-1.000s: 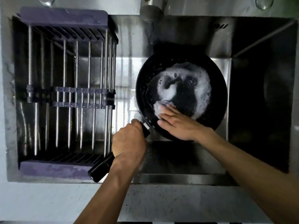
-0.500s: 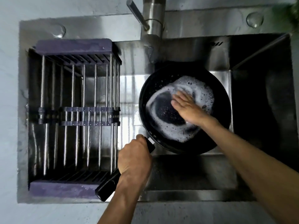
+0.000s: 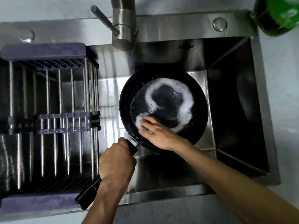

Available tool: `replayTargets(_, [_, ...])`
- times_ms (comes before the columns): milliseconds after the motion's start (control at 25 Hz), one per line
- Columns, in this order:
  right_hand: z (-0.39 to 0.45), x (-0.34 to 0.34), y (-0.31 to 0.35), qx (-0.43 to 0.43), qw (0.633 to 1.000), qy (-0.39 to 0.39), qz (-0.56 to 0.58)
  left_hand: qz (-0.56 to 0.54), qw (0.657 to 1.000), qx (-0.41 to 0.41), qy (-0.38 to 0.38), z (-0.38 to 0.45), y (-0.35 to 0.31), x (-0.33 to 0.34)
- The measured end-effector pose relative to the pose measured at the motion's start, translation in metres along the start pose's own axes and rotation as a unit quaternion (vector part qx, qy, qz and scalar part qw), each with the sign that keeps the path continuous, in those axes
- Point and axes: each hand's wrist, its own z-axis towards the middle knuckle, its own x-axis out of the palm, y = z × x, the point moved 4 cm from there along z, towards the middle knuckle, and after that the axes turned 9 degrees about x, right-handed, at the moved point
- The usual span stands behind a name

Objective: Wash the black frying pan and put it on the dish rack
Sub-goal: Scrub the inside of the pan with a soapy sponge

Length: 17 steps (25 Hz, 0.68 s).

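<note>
The black frying pan (image 3: pixel 168 97) hangs over the steel sink, its inside smeared with a ring of white foam. My left hand (image 3: pixel 115 160) is closed around the pan's black handle (image 3: pixel 88 195), which points toward the near left. My right hand (image 3: pixel 157 134) lies flat inside the pan at its near-left side, pressing a foamy scrubber (image 3: pixel 140 120) that is mostly hidden under the fingers. The dish rack (image 3: pixel 48 118), purple-ended with steel rods, spans the sink's left half and holds nothing.
A steel faucet (image 3: pixel 123 28) with a lever stands behind the sink, above the pan's far side. The sink basin (image 3: pixel 234 102) drops deep and dark to the right. A green bottle (image 3: pixel 276 13) stands on the counter at the far right corner.
My right hand slid with the scrubber from the pan's middle to its near-left side, shifting the foam ring. The left hand kept its grip on the handle. The view dropped closer.
</note>
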Motion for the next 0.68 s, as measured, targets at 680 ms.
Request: replayTargets(680, [-0.016, 0.013, 0.063, 0.025, 0.968, 0.064, 0.241, 0.009, 1.000, -0.005, 0.007, 0.001, 0.000, 0.000])
